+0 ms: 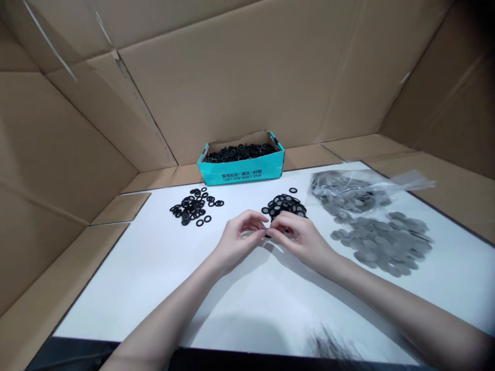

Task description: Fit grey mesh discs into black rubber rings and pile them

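My left hand (244, 233) and my right hand (296, 234) meet over the middle of the white table, thumbs and fingers closed in a pinch. Between the fingertips shows the dark edge of a small black ring (268, 236), mostly hidden by the fingers. Just behind my right hand lies a pile of black rings with grey centres (288, 203), partly covered by it. Loose open black rings (191, 206) form a heap to the left. Over on the right, thin grey discs (386, 242) are spread in a pile.
A turquoise box (243, 172) full of black rings stands at the back. Behind the grey discs, a clear plastic bag (348, 190) holds more of them. Cardboard walls (247, 77) enclose the white table (154, 278) at the back and sides. One single ring (293, 190) lies apart.
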Demonstrator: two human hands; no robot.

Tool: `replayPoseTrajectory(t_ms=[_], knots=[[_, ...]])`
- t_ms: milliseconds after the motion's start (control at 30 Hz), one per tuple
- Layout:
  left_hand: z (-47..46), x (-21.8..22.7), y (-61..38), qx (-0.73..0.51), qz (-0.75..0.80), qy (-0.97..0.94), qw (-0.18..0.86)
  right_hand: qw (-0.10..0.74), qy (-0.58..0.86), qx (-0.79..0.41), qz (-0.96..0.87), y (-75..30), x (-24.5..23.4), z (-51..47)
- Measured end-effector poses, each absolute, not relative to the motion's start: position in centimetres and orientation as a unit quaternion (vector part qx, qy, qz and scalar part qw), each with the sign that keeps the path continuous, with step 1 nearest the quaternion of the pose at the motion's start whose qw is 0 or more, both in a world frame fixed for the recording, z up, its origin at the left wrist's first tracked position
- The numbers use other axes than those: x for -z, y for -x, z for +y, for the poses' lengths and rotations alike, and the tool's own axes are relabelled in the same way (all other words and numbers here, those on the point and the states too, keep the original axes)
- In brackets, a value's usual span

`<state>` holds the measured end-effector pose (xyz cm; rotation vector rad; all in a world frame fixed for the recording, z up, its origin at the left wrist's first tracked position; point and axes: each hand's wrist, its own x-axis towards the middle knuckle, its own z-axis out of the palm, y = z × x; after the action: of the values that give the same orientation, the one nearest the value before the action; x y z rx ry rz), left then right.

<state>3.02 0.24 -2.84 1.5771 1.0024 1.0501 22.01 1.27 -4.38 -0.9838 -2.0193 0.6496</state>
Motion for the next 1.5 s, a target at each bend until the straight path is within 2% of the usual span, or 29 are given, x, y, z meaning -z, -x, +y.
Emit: replayPoseTrajectory(t_ms=[533,867,1133,1267,1500], knots=[[0.2,2.7,-2.6,-0.413,0.401,-0.696,0.429,0.406,0.368,-0.266,-0.793,-22.2,4.6,1.6],[0.0,2.9,-2.4,-0.39,0.407,-0.75,0.346,0.427,0.352,-0.278,-0.785,-22.1,4.8,1.7],[0.3,2.7,-2.3,-0.347,0.376,-0.802,0.307,0.397,0.36,-0.336,-0.774,-22.1,4.6,1.4],[0.4,2.3,-2.1,-0.306,0.381,-0.814,0.312,0.382,0.357,-0.358,-0.773,-22.1,4.2,1.2],[0.4,1.9,-2.1,-0.323,0.371,-0.803,0.337,0.388,0.356,-0.34,-0.779,-22.2,4.4,1.5]])
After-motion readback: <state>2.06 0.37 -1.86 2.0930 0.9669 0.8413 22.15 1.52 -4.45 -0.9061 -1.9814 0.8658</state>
